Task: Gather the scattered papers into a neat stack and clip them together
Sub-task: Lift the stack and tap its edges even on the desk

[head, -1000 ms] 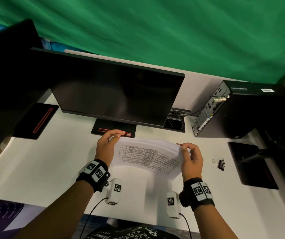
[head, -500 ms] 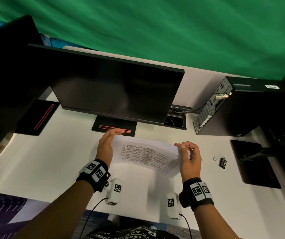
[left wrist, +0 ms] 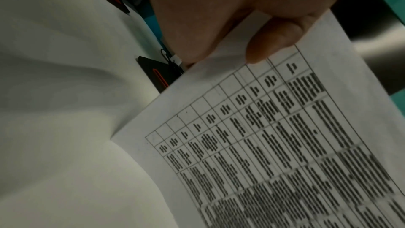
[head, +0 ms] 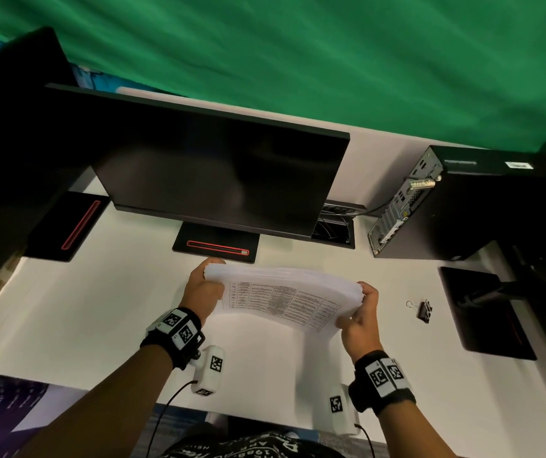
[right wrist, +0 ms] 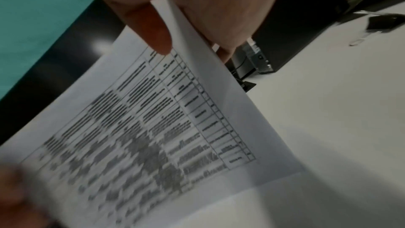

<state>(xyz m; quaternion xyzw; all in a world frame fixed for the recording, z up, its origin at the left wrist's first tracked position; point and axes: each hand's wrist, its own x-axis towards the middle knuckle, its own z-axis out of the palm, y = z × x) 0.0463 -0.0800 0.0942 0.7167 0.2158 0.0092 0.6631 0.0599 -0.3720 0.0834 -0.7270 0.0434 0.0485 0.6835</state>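
A stack of white papers (head: 281, 295) printed with tables stands on its long edge on the white desk (head: 83, 319), in front of the monitor. My left hand (head: 203, 285) grips the stack's left end, thumb on the printed sheet (left wrist: 274, 145). My right hand (head: 360, 309) grips the right end, thumb on the front of the papers (right wrist: 153, 127). A black binder clip (head: 424, 310) with silver handles lies on the desk to the right of my right hand, untouched.
A black monitor (head: 218, 180) on its red-striped base (head: 217, 247) stands right behind the papers. A black computer tower (head: 446, 206) lies at the right. Another monitor base (head: 483, 312) sits beyond the clip, and a third base (head: 66, 226) at the left.
Both hands have closed firmly on the ends of the stack, which has been raised more upright, its sheets squared together. The clip has not moved.
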